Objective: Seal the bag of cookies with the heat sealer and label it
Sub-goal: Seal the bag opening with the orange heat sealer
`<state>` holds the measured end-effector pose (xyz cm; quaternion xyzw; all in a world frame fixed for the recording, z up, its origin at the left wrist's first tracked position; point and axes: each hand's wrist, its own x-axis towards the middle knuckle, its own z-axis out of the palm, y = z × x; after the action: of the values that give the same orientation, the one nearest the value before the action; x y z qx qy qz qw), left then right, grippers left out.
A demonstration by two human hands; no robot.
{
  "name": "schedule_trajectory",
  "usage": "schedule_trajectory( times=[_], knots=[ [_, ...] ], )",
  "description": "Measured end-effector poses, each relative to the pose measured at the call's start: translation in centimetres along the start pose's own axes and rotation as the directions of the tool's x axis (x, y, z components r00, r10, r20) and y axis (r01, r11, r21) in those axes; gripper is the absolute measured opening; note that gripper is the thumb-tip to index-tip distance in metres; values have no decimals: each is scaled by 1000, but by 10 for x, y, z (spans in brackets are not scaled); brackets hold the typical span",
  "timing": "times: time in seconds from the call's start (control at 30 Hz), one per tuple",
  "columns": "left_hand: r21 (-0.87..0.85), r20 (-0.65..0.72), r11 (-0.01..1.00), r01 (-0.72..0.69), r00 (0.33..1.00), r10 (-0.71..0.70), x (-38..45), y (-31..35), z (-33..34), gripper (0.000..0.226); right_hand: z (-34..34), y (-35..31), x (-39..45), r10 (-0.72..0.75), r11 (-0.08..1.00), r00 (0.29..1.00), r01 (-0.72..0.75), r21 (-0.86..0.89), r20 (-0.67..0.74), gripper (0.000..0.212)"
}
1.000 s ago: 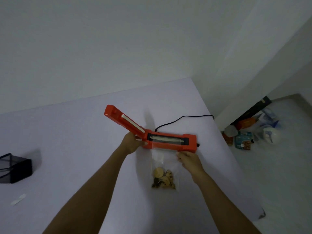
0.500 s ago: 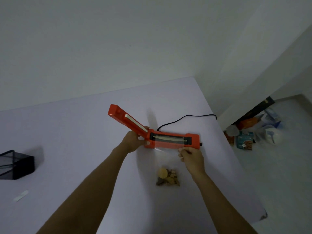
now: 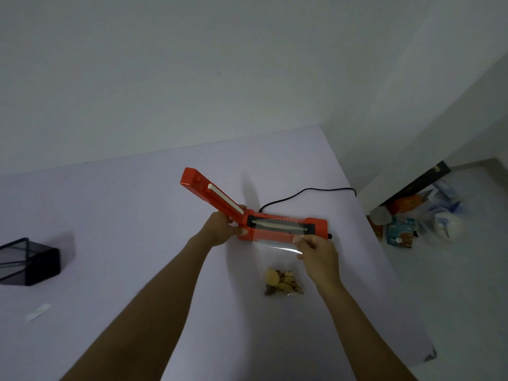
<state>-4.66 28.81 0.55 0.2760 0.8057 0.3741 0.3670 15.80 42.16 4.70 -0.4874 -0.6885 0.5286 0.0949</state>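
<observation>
An orange heat sealer (image 3: 316, 225) lies on the table with its lid arm (image 3: 209, 192) raised up to the left. My left hand (image 3: 222, 228) grips the sealer at the hinge end. A clear bag of cookies (image 3: 281, 280) lies in front of the sealer, and its open top edge rests over the sealing strip (image 3: 279, 224). My right hand (image 3: 316, 251) pinches the bag's upper right edge near the sealer's right end.
A black power cord (image 3: 305, 192) runs from the sealer to the table's right edge. A black wire-frame container (image 3: 27, 261) stands at the far left, with a white label strip (image 3: 38, 312) in front of it. Packages (image 3: 401, 232) clutter the floor right of the table.
The bag's top edge has been drawn up onto the sealer's strip. My right hand shifted slightly along the bag's upper edge. The lid stays raised.
</observation>
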Motion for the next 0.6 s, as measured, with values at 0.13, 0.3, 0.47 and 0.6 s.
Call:
schedule_trajectory(
  times=[0.13,0.3,0.47,0.6],
  knots=[
    [6,-1,1000,-5,1000,5,0,-1,0,60,-3,-3,-5,-17,1000,1000,17,15,-7,23],
    [13,-6,1000,-28,1000,28,0,-1,0,59,-8,-7,-10,-62,997,998,62,40,-7,24],
    [60,-25,998,24,999,-23,-7,-1,7,64,-12,-7,-16,-55,992,997,49,119,51,19],
    [-66,-122,967,244,960,-251,-37,-10,25,58,-10,-11,-22,-41,983,992,19,180,122,12]
  ],
)
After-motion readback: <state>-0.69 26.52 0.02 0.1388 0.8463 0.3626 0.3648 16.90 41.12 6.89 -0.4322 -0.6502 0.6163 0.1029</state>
